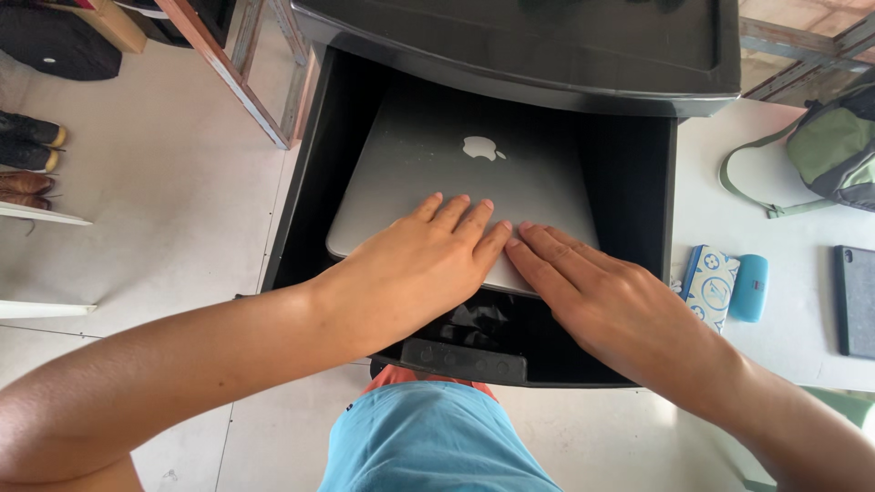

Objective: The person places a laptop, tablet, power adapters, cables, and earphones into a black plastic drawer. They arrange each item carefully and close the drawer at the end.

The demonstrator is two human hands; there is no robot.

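A closed silver laptop (474, 164) lies flat inside an open black drawer (629, 182) that is pulled out toward me. My left hand (424, 264) rests palm down on the laptop's near edge, fingers together and flat. My right hand (597, 296) lies flat beside it on the near right corner, fingertips almost touching those of the left hand. Neither hand grips anything. The laptop's near edge is hidden under both hands.
The black cabinet top (547, 46) overhangs the drawer. To the right a white table holds a patterned case (711, 284), a blue oblong case (749, 287), a dark tablet (857, 301) and a green bag (834, 150). Shoes (27, 155) sit on the floor at left.
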